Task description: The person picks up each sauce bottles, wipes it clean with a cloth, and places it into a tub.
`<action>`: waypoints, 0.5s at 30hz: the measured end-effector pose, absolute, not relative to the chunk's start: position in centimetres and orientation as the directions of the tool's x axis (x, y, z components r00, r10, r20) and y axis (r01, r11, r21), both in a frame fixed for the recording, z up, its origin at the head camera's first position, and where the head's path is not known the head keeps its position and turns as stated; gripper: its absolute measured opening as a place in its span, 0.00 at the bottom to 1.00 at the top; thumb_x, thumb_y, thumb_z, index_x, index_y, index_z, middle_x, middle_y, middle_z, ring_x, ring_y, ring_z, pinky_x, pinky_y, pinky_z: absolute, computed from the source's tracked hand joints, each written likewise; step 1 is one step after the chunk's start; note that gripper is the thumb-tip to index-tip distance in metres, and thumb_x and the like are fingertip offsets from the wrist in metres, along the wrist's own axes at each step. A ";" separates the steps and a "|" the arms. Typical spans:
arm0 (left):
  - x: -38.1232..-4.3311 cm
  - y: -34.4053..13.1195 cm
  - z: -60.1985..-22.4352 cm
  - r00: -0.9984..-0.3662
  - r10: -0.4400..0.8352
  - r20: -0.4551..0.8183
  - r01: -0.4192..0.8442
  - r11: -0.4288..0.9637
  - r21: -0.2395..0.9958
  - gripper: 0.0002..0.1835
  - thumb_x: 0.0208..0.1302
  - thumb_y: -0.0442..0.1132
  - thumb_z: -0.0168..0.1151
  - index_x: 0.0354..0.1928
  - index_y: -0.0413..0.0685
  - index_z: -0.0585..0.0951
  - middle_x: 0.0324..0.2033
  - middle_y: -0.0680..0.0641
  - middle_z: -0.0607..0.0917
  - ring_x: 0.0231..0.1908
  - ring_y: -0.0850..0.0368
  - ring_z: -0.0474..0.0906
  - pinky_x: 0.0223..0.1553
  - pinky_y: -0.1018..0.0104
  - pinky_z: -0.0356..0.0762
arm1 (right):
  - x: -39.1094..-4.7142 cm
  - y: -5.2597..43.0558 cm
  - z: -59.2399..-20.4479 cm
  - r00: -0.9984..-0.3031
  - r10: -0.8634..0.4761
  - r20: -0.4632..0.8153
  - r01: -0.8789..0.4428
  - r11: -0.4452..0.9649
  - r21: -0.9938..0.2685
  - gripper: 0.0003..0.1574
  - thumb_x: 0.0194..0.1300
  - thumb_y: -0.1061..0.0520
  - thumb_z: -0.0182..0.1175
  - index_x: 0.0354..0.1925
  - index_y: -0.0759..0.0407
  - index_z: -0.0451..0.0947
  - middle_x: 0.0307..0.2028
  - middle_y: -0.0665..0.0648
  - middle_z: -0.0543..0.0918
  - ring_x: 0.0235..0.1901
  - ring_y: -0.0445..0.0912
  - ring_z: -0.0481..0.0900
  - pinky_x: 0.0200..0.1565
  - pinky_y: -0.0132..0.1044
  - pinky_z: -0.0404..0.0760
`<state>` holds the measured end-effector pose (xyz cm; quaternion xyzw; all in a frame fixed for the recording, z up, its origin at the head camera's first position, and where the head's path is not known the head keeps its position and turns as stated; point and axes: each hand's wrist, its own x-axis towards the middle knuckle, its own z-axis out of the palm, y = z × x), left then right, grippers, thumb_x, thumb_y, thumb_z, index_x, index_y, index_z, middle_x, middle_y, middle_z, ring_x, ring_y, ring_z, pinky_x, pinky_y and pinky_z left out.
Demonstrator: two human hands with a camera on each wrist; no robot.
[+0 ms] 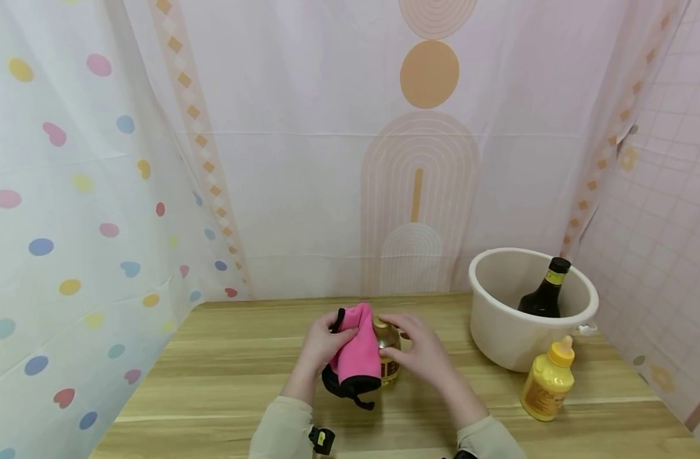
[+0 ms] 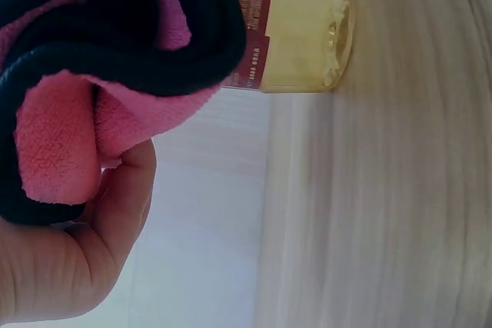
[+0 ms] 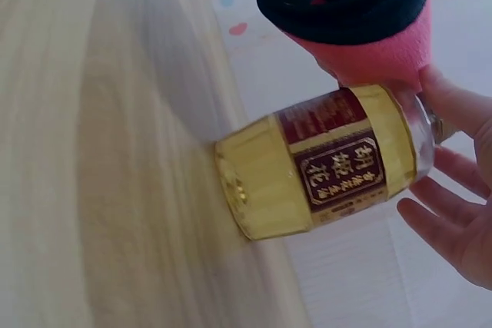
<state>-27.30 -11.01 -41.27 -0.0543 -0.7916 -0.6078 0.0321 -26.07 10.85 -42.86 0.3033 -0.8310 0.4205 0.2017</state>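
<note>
My left hand grips a pink cloth with black trim and a black loop, bunched up beside the bottle. In the left wrist view, the folded cloth covers most of the fingers. A clear oil bottle with yellow liquid and a dark red label stands upright on the table. My right hand has thumb and fingers around the top of this bottle. In the right wrist view, the lower fingers stand apart from it, and the cloth lies against its shoulder.
To the right, a white bucket holds a dark bottle with a black cap, leaning. In front of the bucket stands a yellow squeeze bottle. The wooden table ends at patterned curtains behind and at the sides.
</note>
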 end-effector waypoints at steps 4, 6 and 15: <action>-27.3 -11.2 -41.7 -0.993 0.050 0.109 0.118 0.246 0.962 0.16 0.58 0.33 0.71 0.49 0.35 0.83 0.43 0.38 0.84 0.38 0.50 0.80 0.38 0.58 0.81 | -25.8 10.6 -42.9 -0.740 -0.322 0.591 -0.664 0.490 -0.565 0.39 0.50 0.60 0.77 0.61 0.57 0.77 0.53 0.57 0.81 0.51 0.52 0.78 0.48 0.42 0.81; -27.3 -11.3 -41.9 -0.993 0.052 0.110 0.120 0.246 0.962 0.16 0.58 0.32 0.71 0.47 0.34 0.83 0.42 0.38 0.84 0.37 0.51 0.80 0.37 0.58 0.81 | -25.7 10.5 -42.9 -0.743 -0.312 0.592 -0.659 0.493 -0.567 0.39 0.50 0.60 0.77 0.61 0.57 0.77 0.54 0.57 0.81 0.52 0.52 0.78 0.48 0.40 0.81; -27.4 -11.6 -43.5 -0.993 0.052 0.103 0.114 0.303 0.946 0.13 0.56 0.32 0.72 0.42 0.32 0.83 0.36 0.41 0.84 0.34 0.52 0.78 0.35 0.59 0.80 | -25.7 10.2 -43.1 -0.769 -0.274 0.578 -0.624 0.519 -0.584 0.38 0.50 0.60 0.77 0.60 0.54 0.78 0.54 0.55 0.81 0.52 0.50 0.78 0.48 0.41 0.81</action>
